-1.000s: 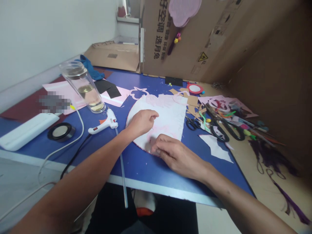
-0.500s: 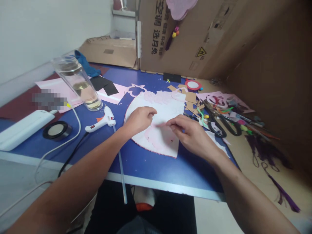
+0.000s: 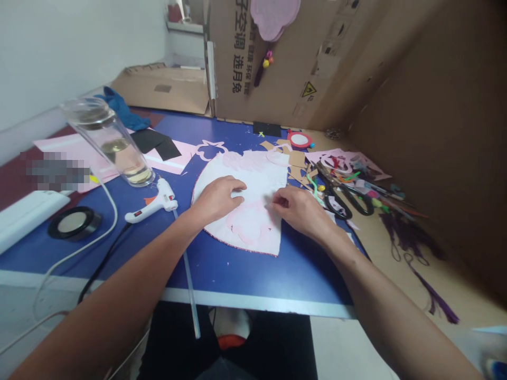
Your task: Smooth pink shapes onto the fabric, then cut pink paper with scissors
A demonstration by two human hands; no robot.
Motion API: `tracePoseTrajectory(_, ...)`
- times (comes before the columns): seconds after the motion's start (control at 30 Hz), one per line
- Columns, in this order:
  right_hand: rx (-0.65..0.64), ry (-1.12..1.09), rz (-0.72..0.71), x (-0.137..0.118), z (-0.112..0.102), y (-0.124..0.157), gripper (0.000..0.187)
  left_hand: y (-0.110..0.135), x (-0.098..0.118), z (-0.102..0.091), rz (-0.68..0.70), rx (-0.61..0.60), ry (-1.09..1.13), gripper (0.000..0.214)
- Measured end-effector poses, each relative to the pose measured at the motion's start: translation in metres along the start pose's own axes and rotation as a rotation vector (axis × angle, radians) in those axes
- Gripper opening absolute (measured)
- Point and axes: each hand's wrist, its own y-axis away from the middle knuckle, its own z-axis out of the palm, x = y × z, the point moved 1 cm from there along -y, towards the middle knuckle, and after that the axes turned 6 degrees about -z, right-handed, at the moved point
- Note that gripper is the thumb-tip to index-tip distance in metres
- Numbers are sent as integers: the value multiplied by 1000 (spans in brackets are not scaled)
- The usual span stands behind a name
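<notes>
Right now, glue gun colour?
The glue gun is white with a small red switch; head view shows it.

Far beyond the left hand [image 3: 217, 198], the cardboard box [image 3: 277, 103] bears black Chinese characters [image 3: 238, 71], "空调" and "送月兔". To their right is a yellow warning triangle [image 3: 308, 89].

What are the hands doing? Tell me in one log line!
left hand: pressing on white fan-shaped sheet | right hand: touching pink cut-out | nearby: glue gun
</notes>
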Motion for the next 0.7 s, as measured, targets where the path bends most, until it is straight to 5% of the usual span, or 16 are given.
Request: tracePoseTrajectory(0.7, -13, 73, 70, -7, 11, -1, 19, 3, 3, 3, 36, -27, -152, 32)
